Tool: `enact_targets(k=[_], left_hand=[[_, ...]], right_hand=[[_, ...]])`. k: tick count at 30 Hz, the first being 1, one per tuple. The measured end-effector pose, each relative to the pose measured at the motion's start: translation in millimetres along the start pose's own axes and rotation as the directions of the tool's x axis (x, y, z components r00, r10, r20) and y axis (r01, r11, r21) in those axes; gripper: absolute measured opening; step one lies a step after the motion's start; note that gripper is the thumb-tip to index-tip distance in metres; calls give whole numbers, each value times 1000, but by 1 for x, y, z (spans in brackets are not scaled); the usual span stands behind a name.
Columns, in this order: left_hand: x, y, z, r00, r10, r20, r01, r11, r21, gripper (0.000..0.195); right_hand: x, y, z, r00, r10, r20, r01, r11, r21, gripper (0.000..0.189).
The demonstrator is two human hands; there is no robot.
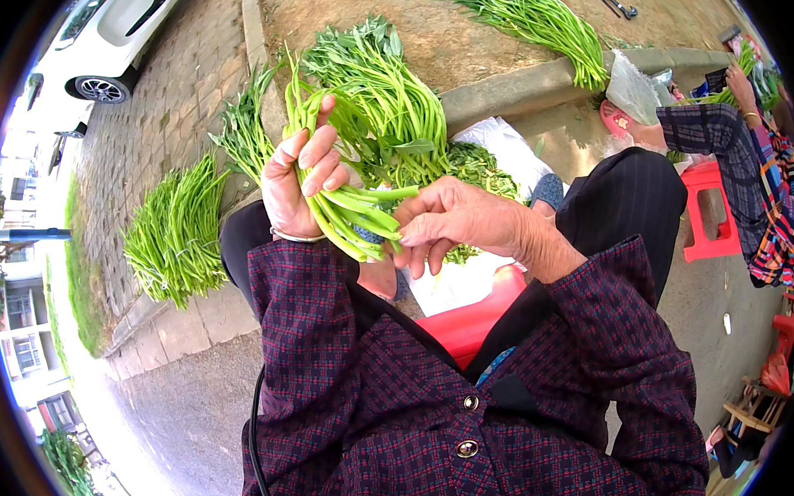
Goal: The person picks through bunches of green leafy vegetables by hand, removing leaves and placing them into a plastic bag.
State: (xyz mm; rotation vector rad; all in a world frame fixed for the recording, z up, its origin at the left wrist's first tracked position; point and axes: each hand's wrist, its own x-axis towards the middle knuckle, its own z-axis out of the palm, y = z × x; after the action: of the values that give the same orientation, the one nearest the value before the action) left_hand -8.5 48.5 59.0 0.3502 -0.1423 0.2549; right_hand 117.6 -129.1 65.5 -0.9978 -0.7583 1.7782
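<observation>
Raised in front of me, my left hand [293, 183] is wrapped around a small bunch of leafy green stems [348, 216], which look like water spinach. Their pale cut ends point right, towards my lap. My right hand [471, 218] is at those ends, with thumb and forefinger pinched on a stem tip; the exact contact is partly hidden by the fingers. Behind my hands a large heap of the same greens [403, 108] rests on the ground. Trimmed leaves and stem bits [483, 172] lie on a white plastic sheet [508, 143] between my feet.
A tied bundle of stems [175, 232] stands at left, near a smaller bunch [242, 131]. Another pile [539, 28] lies across the concrete kerb [510, 87]. A red plastic stool [473, 321] shows between my legs. Another person [707, 142] sits at right by a red stool [711, 208]. A white car [107, 29] is parked upper left.
</observation>
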Motion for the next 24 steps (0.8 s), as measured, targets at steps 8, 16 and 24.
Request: enact_targets(k=[8, 16, 24], left_hand=[[-1, 0, -1, 990, 23, -141, -2, 989, 147, 43], [5, -7, 3, 971, 94, -221, -20, 949, 316, 47], [4, -5, 0, 979, 41, -198, 21, 954, 298, 42]], right_hand=[[-2, -5, -7, 996, -25, -81, 14, 991, -130, 19], [-3, -5, -6, 997, -52, -61, 48, 996, -76, 21], [3, 0, 1, 997, -55, -49, 39, 956, -291, 21]])
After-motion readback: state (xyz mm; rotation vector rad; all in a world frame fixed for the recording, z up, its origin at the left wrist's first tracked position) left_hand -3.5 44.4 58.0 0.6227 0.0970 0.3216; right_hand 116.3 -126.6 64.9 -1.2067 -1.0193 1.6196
